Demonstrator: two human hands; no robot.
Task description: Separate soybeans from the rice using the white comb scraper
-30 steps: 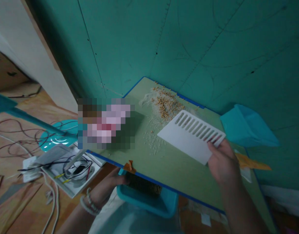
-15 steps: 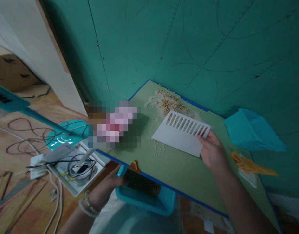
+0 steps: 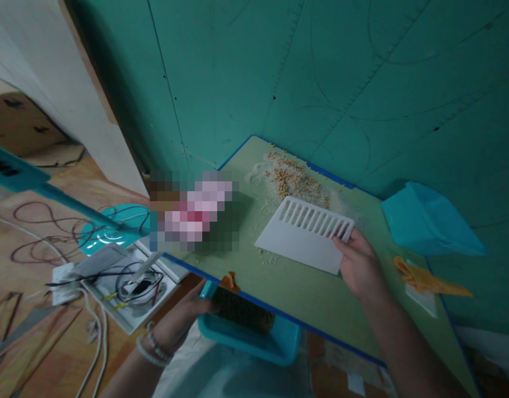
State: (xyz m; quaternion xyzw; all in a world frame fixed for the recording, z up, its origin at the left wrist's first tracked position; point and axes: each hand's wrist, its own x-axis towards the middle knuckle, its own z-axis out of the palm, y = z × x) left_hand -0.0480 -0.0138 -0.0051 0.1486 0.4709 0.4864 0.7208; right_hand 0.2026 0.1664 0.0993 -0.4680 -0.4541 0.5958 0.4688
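My right hand (image 3: pixel 359 264) grips a flat white plastic scraper (image 3: pixel 298 243) by its right end; a row of slots runs along the scraper's far side. Just beyond it, soybeans (image 3: pixel 285 179) lie scattered with pale grains (image 3: pixel 258 172) on the green tabletop (image 3: pixel 316 298). A few grains show by its near left corner. Below the table's front edge, my left hand (image 3: pixel 200 303) is closed on the left rim of a turquoise plastic basin (image 3: pixel 258 342). Dark small contents lie inside the basin, partly hidden under the table edge.
A blurred-out pink item (image 3: pixel 196 213) stands at the table's left. On the right are a turquoise dustpan-like container (image 3: pixel 429 221) and an orange cloth (image 3: pixel 429 281). A fan stand (image 3: pixel 80 204), an open white box with cables (image 3: pixel 142 282) and loose wires occupy the floor. A green wall (image 3: pixel 238 72) borders the table.
My right hand has drawn the scraper slightly toward me and left, uncovering more soybeans behind it. My left hand and the basin stay nearly where they were.
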